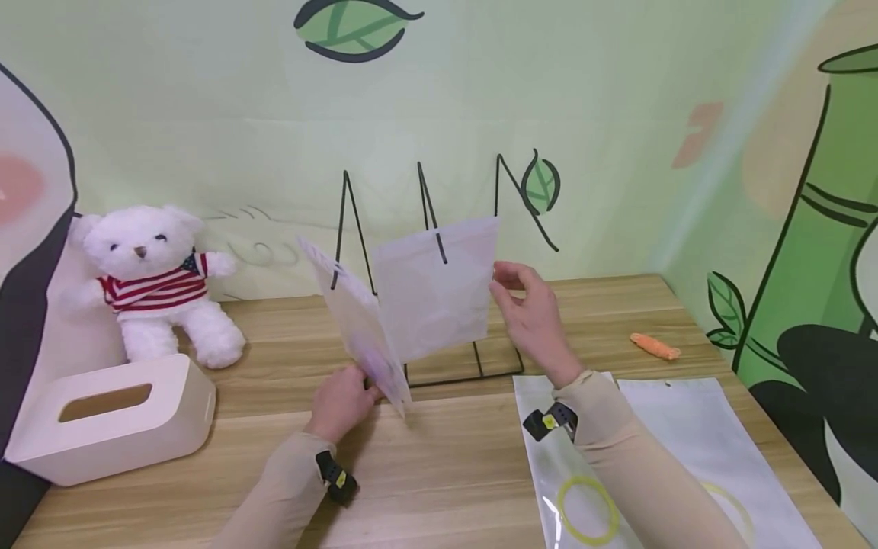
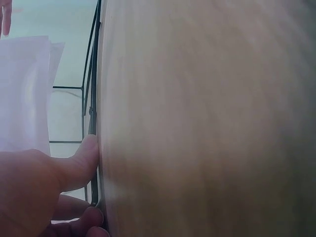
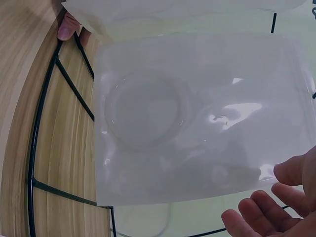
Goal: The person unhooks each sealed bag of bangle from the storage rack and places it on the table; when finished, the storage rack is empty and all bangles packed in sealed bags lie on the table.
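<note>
While at one rack (image 1: pixel 480 377), two hands (image 1: pixel 343 404) (image 1: pixel 535 316)

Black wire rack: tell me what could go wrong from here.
The middle white pouch might slip off its hook if the right hand at its edge tugs it. The black wire rack might shift if the left hand loosens its grip on it.

My right hand (image 3: pixel 284 200): thumb at edge of bag (image 3: pixel 217 153) | ring (image 3: pixel 179 116) outline in bag's left half | my left hand (image 3: pixel 68 27): touching black rack (image 3: pixel 32 181)
</note>
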Motion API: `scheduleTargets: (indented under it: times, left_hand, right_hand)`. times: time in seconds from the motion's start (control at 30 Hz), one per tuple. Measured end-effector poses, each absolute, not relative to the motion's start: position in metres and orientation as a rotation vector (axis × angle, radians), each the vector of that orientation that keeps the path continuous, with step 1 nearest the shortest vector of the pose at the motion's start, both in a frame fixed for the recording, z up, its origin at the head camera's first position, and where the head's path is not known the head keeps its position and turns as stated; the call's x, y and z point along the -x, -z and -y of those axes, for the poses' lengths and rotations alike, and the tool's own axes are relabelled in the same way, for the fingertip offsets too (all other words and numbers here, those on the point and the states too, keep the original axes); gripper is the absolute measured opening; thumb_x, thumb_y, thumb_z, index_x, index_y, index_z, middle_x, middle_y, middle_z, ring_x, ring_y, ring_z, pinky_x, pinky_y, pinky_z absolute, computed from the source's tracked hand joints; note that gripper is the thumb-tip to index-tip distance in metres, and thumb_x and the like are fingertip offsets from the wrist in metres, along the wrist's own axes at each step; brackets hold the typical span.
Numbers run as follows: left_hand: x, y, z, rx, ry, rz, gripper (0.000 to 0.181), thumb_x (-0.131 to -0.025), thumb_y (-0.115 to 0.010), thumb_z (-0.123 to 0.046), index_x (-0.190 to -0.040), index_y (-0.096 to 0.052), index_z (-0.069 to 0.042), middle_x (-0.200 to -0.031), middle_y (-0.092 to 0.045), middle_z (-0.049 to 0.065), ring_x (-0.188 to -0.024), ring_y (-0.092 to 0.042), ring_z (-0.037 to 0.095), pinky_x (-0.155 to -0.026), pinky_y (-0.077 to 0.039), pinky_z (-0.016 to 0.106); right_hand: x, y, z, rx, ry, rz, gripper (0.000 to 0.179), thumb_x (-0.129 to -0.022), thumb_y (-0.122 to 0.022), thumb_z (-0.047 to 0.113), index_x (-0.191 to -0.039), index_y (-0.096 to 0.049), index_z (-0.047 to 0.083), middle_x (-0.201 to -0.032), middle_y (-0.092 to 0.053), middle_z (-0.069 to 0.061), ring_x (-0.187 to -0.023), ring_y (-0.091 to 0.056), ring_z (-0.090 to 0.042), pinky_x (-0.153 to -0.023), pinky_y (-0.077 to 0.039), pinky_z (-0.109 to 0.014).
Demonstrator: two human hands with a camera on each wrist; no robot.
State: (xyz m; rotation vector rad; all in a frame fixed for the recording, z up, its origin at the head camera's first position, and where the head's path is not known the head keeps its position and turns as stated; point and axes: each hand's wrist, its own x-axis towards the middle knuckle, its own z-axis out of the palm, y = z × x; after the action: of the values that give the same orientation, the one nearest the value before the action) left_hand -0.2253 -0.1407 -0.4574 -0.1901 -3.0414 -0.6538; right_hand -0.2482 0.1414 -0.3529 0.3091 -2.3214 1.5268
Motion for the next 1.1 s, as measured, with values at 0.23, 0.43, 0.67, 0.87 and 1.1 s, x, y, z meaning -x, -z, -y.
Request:
scheduleTargets:
  times: [0.23,0.43,0.67,0.87,1.1]
  left_hand:
    - [0.225,0.459,0.140,0.175,0.671,3.042,0.020,-0.084,-0.073,-0.032,-0.081,-0.066,-0.013,-0.079,-0.066,0.010,-0.064,-0.057,0.024,-0.053,-0.045,0.046]
    - [0.224,0.460,0.140,0.165,0.670,3.039,0.024,-0.083,-0.073,-0.034,-0.078,-0.064,-0.013,-0.078,-0.066,0.010,-0.064,-0.058,0.025,-0.052,-0.044,0.047]
    - [0.225,0.461,0.141,0.170,0.672,3.038,0.021,-0.083,-0.073,-0.033,-0.081,-0.066,-0.013,-0.081,-0.067,0.011,-0.066,-0.060,0.027,-0.052,-0.044,0.047]
    - [0.225,0.461,0.141,0.169,0.682,3.042,0.018,-0.083,-0.072,-0.030,-0.082,-0.066,-0.013,-0.082,-0.067,0.011,-0.066,-0.059,0.026,-0.053,-0.044,0.046]
    - [0.225,0.459,0.141,0.167,0.656,3.045,0.021,-0.083,-0.072,-0.033,-0.085,-0.068,-0.013,-0.086,-0.069,0.014,-0.070,-0.063,0.030,-0.054,-0.045,0.048]
  right_hand:
    - [0.245,0.352,-0.140,-0.302,-1.527,2.308,0.028,-0.097,-0.059,0.015,-0.120,-0.057,-0.001,-0.113,-0.060,-0.015,-0.105,-0.057,-0.027,-0.087,-0.050,-0.041]
    - [0.243,0.349,-0.139,-0.276,-1.495,2.258,0.024,-0.096,-0.061,0.019,-0.111,-0.058,0.000,-0.106,-0.062,-0.013,-0.099,-0.058,-0.025,-0.079,-0.049,-0.038]
    - [0.238,0.345,-0.137,-0.262,-1.490,2.215,0.022,-0.095,-0.063,0.016,-0.106,-0.057,-0.002,-0.101,-0.062,-0.015,-0.093,-0.059,-0.025,-0.074,-0.047,-0.029]
    - [0.236,0.342,-0.135,-0.269,-1.491,2.189,0.025,-0.095,-0.063,0.014,-0.113,-0.062,-0.004,-0.097,-0.064,-0.018,-0.089,-0.059,-0.025,-0.067,-0.048,-0.019]
    - [0.236,0.343,-0.136,-0.313,-1.419,2.133,0.020,-0.095,-0.064,0.017,-0.103,-0.067,-0.002,-0.091,-0.067,-0.013,-0.082,-0.060,-0.019,-0.060,-0.048,-0.020]
